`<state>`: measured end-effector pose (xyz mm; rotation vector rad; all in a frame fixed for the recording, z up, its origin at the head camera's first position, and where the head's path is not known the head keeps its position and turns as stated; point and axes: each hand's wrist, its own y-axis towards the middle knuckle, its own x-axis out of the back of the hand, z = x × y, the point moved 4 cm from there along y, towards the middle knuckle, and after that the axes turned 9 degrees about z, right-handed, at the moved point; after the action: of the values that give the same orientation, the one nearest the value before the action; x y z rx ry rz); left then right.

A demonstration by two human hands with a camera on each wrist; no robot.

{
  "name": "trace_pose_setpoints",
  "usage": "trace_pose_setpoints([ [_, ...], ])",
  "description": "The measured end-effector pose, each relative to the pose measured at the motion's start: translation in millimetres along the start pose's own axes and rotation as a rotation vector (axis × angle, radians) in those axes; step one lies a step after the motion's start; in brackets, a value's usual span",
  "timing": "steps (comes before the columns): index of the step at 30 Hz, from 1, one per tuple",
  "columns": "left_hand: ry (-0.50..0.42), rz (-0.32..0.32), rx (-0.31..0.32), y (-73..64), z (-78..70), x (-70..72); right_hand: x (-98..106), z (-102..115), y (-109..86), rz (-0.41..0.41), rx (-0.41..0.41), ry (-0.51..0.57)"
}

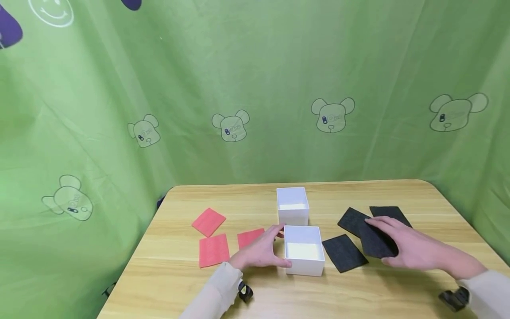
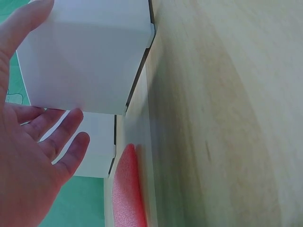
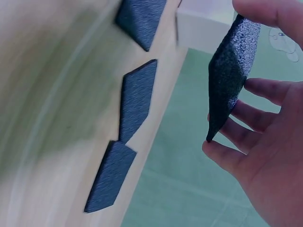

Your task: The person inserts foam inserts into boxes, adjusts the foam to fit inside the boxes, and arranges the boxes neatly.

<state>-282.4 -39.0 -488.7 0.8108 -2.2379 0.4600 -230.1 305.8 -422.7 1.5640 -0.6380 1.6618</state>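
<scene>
My left hand (image 1: 260,251) holds the nearer white open-topped box (image 1: 304,268) from its left side. In the left wrist view the thumb lies against one wall of this box (image 2: 90,61), while the fingertips are at another wall. On the right, my right hand (image 1: 414,246) grips a black square sheet (image 1: 374,243) by its edges, thumb at one end and fingers at the other. The right wrist view shows this sheet (image 3: 225,80) raised and tilted, slightly bent. Beneath and beside it lie three more black squares (image 1: 345,252) on the table.
A second white box (image 1: 293,217) stands just behind the first. Three red squares (image 1: 214,250) lie flat to the left, one partly covered by my left hand. The wooden table (image 1: 159,283) ends at a green curtain (image 1: 279,146).
</scene>
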Motion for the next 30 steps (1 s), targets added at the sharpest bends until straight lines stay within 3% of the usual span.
trace_pose_setpoints([
  [10,-0.012,-0.001,0.006,0.0,0.2,0.6,13,16,28.1,0.037,-0.017,0.076],
  [30,-0.001,-0.013,-0.005,1.9,3.8,-1.2,12,47,72.8,0.133,-0.02,0.124],
])
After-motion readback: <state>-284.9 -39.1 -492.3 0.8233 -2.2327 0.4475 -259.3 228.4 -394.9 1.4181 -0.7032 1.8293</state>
